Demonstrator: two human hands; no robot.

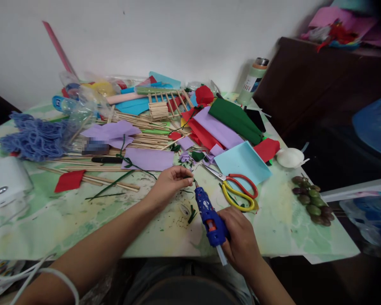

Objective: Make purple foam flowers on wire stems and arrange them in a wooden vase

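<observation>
My right hand (239,237) is wrapped round a blue hot glue gun (205,209), a clear glue stick (222,255) poking out of its rear end. The gun's nozzle points away from me, close to my left fingertips. Thumb and fingers of my left hand (174,184) are pinched on a thin dark green strip, only a bit of which shows beside the nozzle. Right of the gun lie scissors (241,190) with red and yellow handles. Green scraps (192,214) lie under the gun's left side. A knotted green stem (131,165) rests on lilac paper (150,159) beyond my left wrist.
Wooden sticks (142,140), blue yarn (34,135) and coloured paper (235,120) cover the far side. A small stick model (160,110) stands among them. Grapes (313,201), a white dish (290,157) and a bottle (253,80) line the right. A white device (6,182) sits left.
</observation>
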